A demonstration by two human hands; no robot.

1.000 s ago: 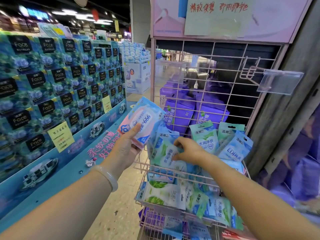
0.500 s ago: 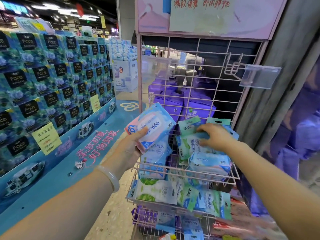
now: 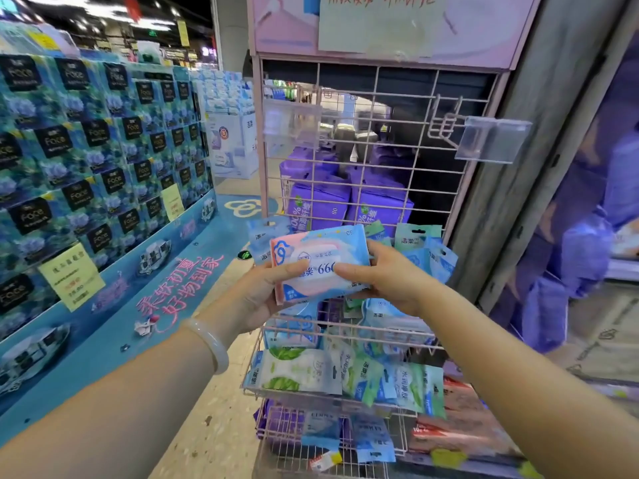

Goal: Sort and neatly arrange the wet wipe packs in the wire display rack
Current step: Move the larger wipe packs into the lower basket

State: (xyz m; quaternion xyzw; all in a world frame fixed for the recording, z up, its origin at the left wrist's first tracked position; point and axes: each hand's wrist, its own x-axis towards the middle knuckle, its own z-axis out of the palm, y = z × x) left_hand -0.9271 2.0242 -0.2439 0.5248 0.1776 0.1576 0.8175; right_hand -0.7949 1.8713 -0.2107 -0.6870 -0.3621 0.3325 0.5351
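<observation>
Left hand (image 3: 257, 295) and right hand (image 3: 387, 276) both gripped pink-blue wipe pack (image 3: 320, 262), held above wire rack (image 3: 345, 331) basket.

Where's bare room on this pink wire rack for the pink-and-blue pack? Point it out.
Free: the upper pink wire grid, between the two clear plastic tag holders. Crowded: the upper wire basket behind the pink-and-blue wipe pack, and the lower basket of green-and-blue packs.

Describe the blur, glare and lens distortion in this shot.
Head view: the pink-and-blue wipe pack held in the left hand and right hand is fairly sharp; the ceiling lights streak from motion blur; the purple goods at the right edge are smeared; the wide lens tilts the wire rack and stretches the forearms.
</observation>
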